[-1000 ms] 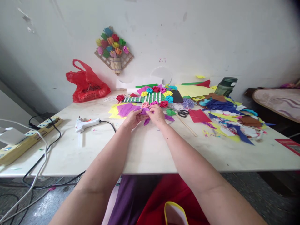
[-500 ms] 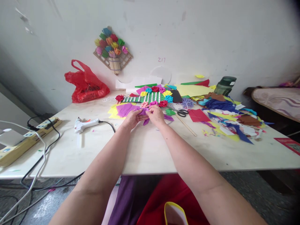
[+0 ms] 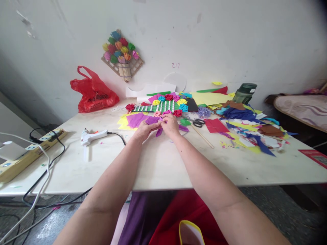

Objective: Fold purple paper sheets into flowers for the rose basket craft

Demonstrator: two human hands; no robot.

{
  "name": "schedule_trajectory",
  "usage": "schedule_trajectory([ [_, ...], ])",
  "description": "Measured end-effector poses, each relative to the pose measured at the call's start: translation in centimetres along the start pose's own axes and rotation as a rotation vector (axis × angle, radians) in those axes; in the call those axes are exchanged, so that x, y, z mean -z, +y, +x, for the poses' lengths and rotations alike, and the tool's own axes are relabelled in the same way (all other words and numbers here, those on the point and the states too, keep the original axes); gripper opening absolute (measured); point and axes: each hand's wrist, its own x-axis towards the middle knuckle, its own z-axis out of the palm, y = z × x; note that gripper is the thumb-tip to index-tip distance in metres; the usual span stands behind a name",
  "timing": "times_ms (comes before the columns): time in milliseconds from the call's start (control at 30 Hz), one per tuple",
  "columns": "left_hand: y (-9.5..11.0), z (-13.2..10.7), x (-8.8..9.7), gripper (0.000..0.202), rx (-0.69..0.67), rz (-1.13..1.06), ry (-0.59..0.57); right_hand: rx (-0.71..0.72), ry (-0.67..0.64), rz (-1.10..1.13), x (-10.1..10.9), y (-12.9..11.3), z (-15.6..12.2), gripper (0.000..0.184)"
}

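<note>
Both hands meet over the white table (image 3: pixel 158 163), pinching a small piece of purple paper (image 3: pixel 153 120) between their fingertips. My left hand (image 3: pixel 144 129) grips its left side, fingers closed. My right hand (image 3: pixel 170 125) pinches the right side, and a purple scrap (image 3: pixel 184 128) pokes out beside it. Just beyond the hands lies a green and white woven mat (image 3: pixel 160 107) ringed with paper roses in red, pink, yellow and blue. Purple and yellow sheets (image 3: pixel 130 119) lie flat to the left of the hands.
A white glue gun (image 3: pixel 93 135) with a black cord lies at left, near a power strip (image 3: pixel 28 151) and cables. Black scissors (image 3: pixel 198 122), a wooden stick (image 3: pixel 203 136) and a heap of coloured paper scraps (image 3: pixel 245 126) fill the right. A red plastic bag (image 3: pixel 93 92) and green bottle (image 3: pixel 245 93) stand by the wall.
The hands stay in the same spot; the fingers have worked the purple paper slightly, and the left fingertips now reach further toward the right hand.
</note>
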Motion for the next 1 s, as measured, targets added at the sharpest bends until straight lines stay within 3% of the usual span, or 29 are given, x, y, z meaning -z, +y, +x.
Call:
schedule_trajectory([
  [400,-0.7,0.5,0.8,0.028,-0.006,0.026,0.006,0.007,-0.018,0.005,0.1,-0.2,0.0,0.025],
  [800,-0.4,0.5,0.8,0.022,0.005,-0.029,0.121,0.045,-0.032,0.04,0.2,-0.4,0.2,0.021],
  [1000,0.3,0.3,1.0,0.023,-0.032,-0.09,0.184,-0.059,0.144,0.219,0.7,1.7,1.4,0.034],
])
